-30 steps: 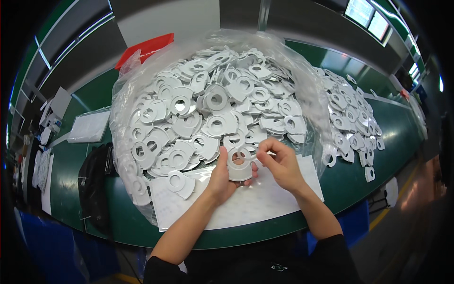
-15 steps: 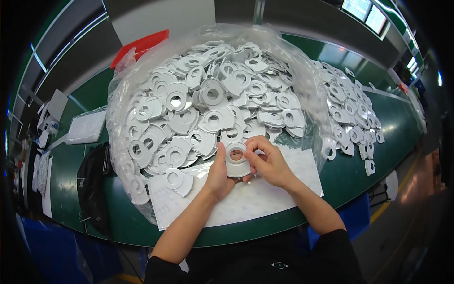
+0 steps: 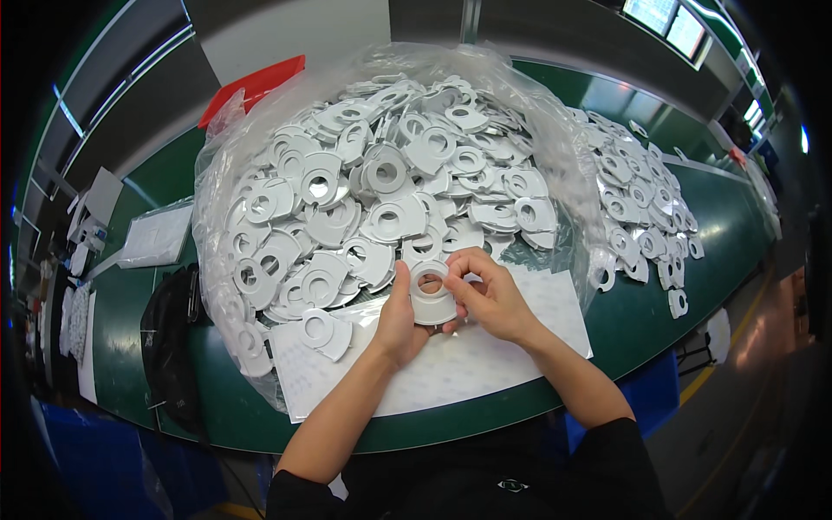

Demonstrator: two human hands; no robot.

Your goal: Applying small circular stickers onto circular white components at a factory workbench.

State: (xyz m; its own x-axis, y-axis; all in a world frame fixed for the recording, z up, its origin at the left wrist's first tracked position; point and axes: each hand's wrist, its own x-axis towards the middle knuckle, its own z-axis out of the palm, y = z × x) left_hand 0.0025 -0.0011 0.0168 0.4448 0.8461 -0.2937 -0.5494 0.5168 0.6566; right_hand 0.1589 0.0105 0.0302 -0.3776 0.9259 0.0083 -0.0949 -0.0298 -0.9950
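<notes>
Clock directions are read from the held piece, with 12 pointing away from the wearer. Closest in are two black sleeves, the left one (image 3: 299,494) at 7 o'clock and the right one (image 3: 617,464) between 4 and 5.

The left hand (image 3: 401,322) holds a fan-shaped white plastic part (image 3: 434,311), its thumb along the 9 o'clock edge and its fingers beneath. The right hand (image 3: 487,296) has its fingers bent in narrowly, their tips on the part's ring at about 3 o'clock. The part is held above the upper edge of a white sheet (image 3: 468,381), its round opening toward 12.

A loose part (image 3: 332,341) of the same shape lies on the sheet at 8 o'clock. A black bag (image 3: 171,347) sits on the green desk (image 3: 732,217) between 8 and 9.

Beyond the hands, between 11 and 12, a big heap of similar parts (image 3: 390,217) lies in an opened clear plastic bag (image 3: 568,165). A smaller pile (image 3: 641,195) lies at 2 o'clock, outside that bag. A white packet (image 3: 156,236) lies between 9 and 10. Farther back, between 10 and 11, is a red bin (image 3: 251,89).
</notes>
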